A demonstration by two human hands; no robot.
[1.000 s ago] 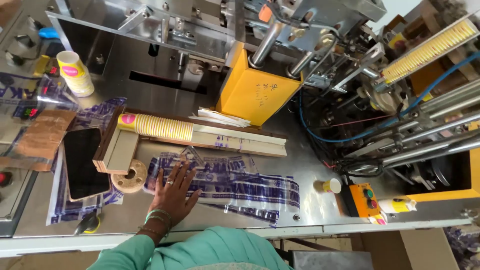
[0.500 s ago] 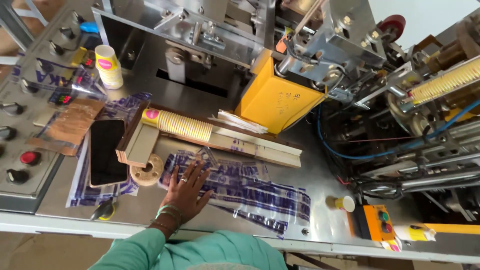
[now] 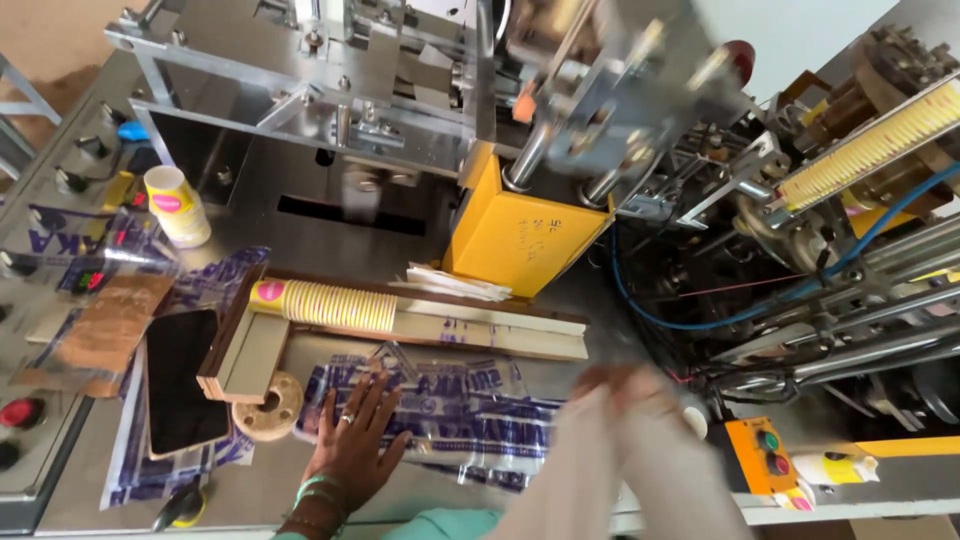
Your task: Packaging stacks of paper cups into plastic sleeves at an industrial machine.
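Observation:
My left hand (image 3: 352, 443) lies flat with fingers spread on a pile of clear plastic bags printed in blue (image 3: 470, 410) on the metal bench. It holds nothing. Just beyond it, a stack of yellow-striped paper cups (image 3: 325, 305) lies on its side in a long wooden tray (image 3: 480, 330). My right hand (image 3: 618, 388) enters from the lower right as a pale motion blur over the right end of the bags. Whether it grips anything is unclear.
A dark phone (image 3: 181, 380) and a roll of tape (image 3: 268, 408) lie left of my left hand. A single paper cup (image 3: 178, 205) stands at back left. A yellow machine housing (image 3: 522, 238) rises behind the tray. An orange button box (image 3: 765, 455) sits at right.
My right hand has swept into view from the lower right, blurred. My left hand stays flat on the bags. The camera has moved closer and shifted right.

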